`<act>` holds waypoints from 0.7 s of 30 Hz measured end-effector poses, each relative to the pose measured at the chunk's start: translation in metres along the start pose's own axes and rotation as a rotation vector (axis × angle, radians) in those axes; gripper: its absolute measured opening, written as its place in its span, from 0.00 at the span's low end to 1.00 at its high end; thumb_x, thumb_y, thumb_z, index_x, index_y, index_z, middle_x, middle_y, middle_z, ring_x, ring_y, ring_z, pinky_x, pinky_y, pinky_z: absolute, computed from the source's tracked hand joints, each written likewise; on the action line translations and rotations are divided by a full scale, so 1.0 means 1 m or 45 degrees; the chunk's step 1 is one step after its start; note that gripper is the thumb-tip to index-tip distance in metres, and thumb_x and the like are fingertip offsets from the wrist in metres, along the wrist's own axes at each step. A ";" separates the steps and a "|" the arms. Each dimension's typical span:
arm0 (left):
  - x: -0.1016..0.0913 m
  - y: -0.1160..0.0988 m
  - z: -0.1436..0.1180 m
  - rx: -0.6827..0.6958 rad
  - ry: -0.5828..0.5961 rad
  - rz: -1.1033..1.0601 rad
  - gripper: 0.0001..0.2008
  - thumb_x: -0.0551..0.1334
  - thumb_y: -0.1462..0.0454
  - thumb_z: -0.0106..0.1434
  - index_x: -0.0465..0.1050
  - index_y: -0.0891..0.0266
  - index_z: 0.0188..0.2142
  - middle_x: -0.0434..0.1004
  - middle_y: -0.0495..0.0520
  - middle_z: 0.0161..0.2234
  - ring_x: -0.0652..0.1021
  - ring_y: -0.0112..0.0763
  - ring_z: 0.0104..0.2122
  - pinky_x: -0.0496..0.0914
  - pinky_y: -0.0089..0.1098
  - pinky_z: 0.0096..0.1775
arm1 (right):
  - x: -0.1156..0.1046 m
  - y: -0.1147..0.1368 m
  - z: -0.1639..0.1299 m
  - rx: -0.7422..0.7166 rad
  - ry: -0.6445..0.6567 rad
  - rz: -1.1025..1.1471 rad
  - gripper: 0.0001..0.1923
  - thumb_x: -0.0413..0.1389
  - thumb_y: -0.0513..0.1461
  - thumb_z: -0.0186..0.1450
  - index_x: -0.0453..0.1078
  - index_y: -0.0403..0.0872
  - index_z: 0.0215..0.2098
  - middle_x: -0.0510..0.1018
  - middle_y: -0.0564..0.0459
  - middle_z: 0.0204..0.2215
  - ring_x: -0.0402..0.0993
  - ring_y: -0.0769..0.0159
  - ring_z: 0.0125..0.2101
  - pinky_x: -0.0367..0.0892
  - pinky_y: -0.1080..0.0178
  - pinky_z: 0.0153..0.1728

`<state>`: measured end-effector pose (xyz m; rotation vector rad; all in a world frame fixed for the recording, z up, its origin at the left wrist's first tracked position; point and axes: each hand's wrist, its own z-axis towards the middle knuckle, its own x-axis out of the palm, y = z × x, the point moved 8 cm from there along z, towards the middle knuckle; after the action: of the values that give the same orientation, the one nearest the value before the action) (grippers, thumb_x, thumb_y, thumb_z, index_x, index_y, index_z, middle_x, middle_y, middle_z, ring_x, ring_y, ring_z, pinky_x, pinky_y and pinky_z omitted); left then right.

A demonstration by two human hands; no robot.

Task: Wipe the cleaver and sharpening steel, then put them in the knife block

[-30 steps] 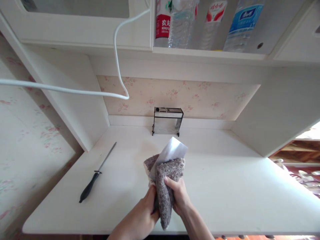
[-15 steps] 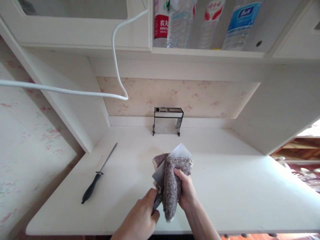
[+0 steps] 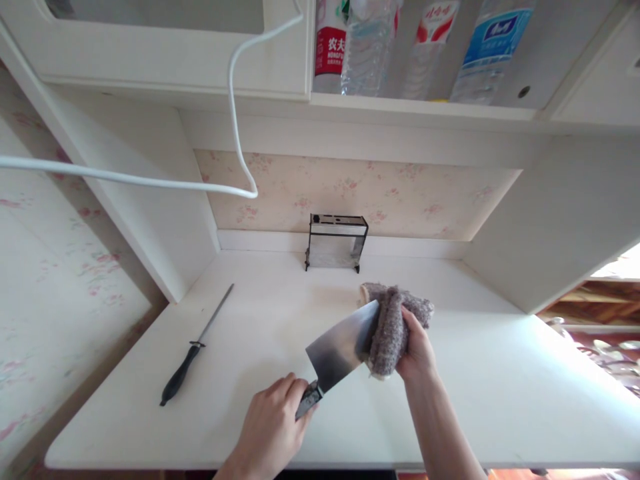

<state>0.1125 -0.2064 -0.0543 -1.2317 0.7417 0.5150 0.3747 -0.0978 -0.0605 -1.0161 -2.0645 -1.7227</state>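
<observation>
Lighting: bright, diffuse, strongest from the right; overexposed patch at right edge. Shadows: soft, on tabletop (image 3: 475,373), lower centre-left. Sheen: pale, on cleaver blade (image 3: 345,343). Distortion: wide-angle, edges stretched. Softness: far-right clutter (image 3: 607,357), indistinct.

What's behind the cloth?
White tabletop shows past the cloth; the patch directly behind is covered, as is part of the right hand. Whether the cleaver extends behind it, I can't tell.
</observation>
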 end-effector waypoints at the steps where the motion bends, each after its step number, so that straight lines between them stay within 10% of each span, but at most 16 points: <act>1: -0.004 0.001 0.000 0.003 -0.019 -0.084 0.09 0.59 0.59 0.61 0.72 0.54 0.41 0.77 0.56 0.37 0.77 0.41 0.37 0.65 0.32 0.38 | -0.006 0.009 0.003 -0.055 -0.012 0.032 0.12 0.63 0.44 0.54 0.75 0.46 0.34 0.80 0.51 0.26 0.78 0.57 0.30 0.74 0.55 0.39; 10: -0.005 0.016 0.008 -0.318 -0.058 -1.412 0.21 0.58 0.51 0.62 0.68 0.62 0.48 0.70 0.48 0.26 0.63 0.18 0.14 0.56 0.25 0.18 | -0.024 0.005 -0.009 -0.020 0.089 0.133 0.19 0.63 0.53 0.51 0.75 0.48 0.32 0.80 0.48 0.34 0.74 0.50 0.44 0.69 0.48 0.45; 15: 0.010 0.010 0.011 -0.379 -0.018 -1.834 0.21 0.58 0.51 0.62 0.67 0.62 0.47 0.68 0.45 0.24 0.60 0.15 0.10 0.56 0.23 0.14 | 0.015 -0.054 -0.043 0.252 0.233 0.119 0.19 0.68 0.48 0.47 0.74 0.46 0.31 0.80 0.49 0.29 0.77 0.55 0.32 0.72 0.54 0.37; 21: 0.038 0.008 0.009 -0.417 0.106 -1.722 0.21 0.57 0.49 0.61 0.68 0.67 0.26 0.65 0.47 0.16 0.63 0.19 0.09 0.57 0.22 0.13 | 0.077 -0.097 -0.090 0.358 0.474 0.030 0.19 0.67 0.44 0.53 0.71 0.43 0.38 0.79 0.48 0.29 0.76 0.58 0.27 0.73 0.58 0.31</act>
<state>0.1340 -0.1969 -0.0870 -1.7481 -0.2257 -0.5602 0.2353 -0.1614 -0.0638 -0.5821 -1.9657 -1.4267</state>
